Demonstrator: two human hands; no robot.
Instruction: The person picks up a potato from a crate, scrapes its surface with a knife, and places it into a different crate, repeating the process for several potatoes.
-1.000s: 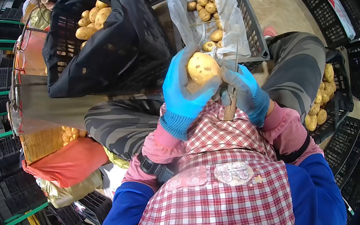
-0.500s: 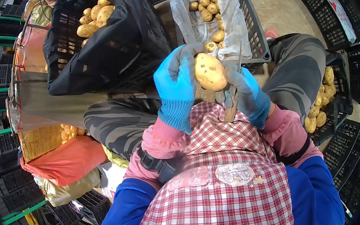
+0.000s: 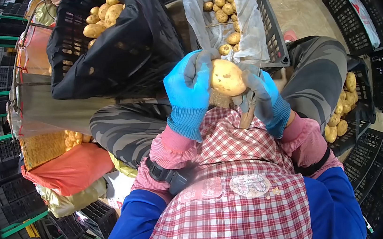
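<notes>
A yellow potato [image 3: 227,77] with brown patches is held up over my lap. My left hand [image 3: 190,82], in a blue and grey glove, grips it from the left side. My right hand [image 3: 263,95], gloved the same way, is closed around the brown handle [image 3: 247,115] of a knife, its thumb and fingers against the potato's right side. The knife's thin blade points up and is hard to make out against the crate behind. Beyond my hands, a black crate [image 3: 280,57] lined with white plastic [image 3: 255,32] holds several potatoes [image 3: 221,16].
At the upper left, a crate lined with black cloth [image 3: 144,40] holds larger potatoes [image 3: 109,15]. More potatoes [image 3: 331,127] lie in a crate at my right. A red sack [image 3: 72,168] is at the left. Empty black crates [image 3: 348,21] stand at the right.
The potato has turned a little between my hands and shifted slightly right, so its patches face differently. Both hands keep nearly the same place.
</notes>
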